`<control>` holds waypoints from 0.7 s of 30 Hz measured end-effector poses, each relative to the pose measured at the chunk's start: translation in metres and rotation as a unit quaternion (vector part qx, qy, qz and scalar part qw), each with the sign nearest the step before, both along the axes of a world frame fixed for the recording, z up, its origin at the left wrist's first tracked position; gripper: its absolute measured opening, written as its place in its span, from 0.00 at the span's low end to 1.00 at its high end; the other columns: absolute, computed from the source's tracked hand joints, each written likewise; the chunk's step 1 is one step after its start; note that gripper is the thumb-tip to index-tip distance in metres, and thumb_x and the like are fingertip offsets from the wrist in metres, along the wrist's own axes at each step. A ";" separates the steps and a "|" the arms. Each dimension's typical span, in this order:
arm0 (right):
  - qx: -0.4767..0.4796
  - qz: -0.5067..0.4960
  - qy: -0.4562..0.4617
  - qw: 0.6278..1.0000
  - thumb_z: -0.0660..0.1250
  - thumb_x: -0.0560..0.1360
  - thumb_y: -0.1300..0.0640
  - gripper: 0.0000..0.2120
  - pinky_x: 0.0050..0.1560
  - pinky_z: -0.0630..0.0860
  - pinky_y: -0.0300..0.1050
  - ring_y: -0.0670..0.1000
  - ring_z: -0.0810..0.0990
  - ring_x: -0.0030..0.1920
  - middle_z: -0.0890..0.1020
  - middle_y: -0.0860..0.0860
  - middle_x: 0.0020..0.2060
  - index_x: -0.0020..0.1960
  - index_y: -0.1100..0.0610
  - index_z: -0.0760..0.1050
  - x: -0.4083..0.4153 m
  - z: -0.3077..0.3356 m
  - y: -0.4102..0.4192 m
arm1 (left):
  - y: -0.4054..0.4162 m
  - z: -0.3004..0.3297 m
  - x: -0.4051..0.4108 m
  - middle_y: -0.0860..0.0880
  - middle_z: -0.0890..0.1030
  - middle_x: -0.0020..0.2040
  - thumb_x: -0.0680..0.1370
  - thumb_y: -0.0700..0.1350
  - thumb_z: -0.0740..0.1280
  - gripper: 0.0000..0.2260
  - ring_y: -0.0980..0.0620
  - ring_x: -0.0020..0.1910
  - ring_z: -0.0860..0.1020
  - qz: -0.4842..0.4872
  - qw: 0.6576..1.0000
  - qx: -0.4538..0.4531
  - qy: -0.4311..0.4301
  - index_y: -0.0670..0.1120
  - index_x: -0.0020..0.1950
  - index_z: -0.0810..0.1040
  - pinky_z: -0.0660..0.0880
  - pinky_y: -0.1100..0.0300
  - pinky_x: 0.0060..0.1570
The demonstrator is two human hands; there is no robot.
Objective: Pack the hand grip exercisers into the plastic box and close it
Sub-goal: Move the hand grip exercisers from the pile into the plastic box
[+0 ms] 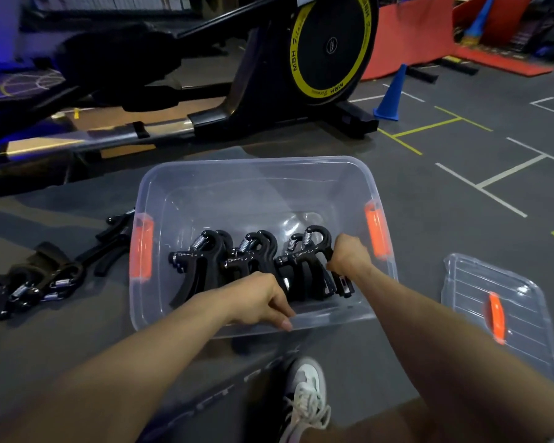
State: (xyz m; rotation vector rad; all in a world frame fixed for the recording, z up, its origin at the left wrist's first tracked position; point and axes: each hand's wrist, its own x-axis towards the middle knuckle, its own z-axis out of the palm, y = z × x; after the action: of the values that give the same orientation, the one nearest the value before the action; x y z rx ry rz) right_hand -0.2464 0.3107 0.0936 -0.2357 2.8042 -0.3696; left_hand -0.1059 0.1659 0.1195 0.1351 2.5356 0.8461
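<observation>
- Our right hand (pixel 349 254) grips the rightmost exerciser (pixel 314 251) inside the clear plastic box (pixel 256 169).
- Our left hand (pixel 259 298), fingers curled, holds the middle exercisers (pixel 253 251) there.
- More exercisers (pixel 45 282) lie on the floor left of the box.
- The lid (pixel 499 314) lies to the box's right.

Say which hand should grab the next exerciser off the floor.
Left. The loose exercisers lie on the floor left of the box, nearer the left hand; the right hand is holding one inside.
</observation>
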 end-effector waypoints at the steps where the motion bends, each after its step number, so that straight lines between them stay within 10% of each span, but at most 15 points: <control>1: -0.003 -0.005 -0.009 1.000 0.66 0.74 0.64 0.04 0.53 0.77 0.47 0.60 0.80 0.56 0.81 0.59 0.55 0.48 0.61 0.75 -0.001 -0.005 -0.003 | 0.000 -0.001 0.000 0.50 0.84 0.53 0.71 0.47 0.73 0.14 0.57 0.52 0.80 0.000 1.000 0.002 -0.002 0.46 0.56 0.82 0.72 0.67 0.53; 13: -0.046 -0.017 -0.033 0.998 0.66 0.73 0.67 0.11 0.50 0.76 0.45 0.60 0.80 0.56 0.80 0.61 0.56 0.56 0.65 0.76 -0.016 -0.036 -0.027 | -0.005 0.001 -0.008 0.53 0.84 0.51 0.71 0.49 0.72 0.14 0.68 0.38 0.74 -0.005 1.000 0.006 -0.013 0.49 0.56 0.82 0.65 0.81 0.39; 21: -0.069 0.125 -0.045 0.989 0.68 0.72 0.67 0.36 0.64 0.71 0.46 0.57 0.68 0.69 0.59 0.49 0.74 0.74 0.50 0.59 -0.023 -0.043 -0.041 | -0.006 0.000 -0.007 0.53 0.84 0.51 0.70 0.49 0.73 0.14 0.62 0.46 0.77 -0.006 0.999 0.019 -0.030 0.49 0.55 0.83 0.74 0.62 0.57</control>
State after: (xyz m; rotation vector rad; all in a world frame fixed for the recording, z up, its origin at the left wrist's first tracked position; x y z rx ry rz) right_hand -0.2697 0.2695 0.0510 -0.5792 2.6212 -0.4998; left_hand -0.1127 0.1602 0.1191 0.1347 2.4609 0.8804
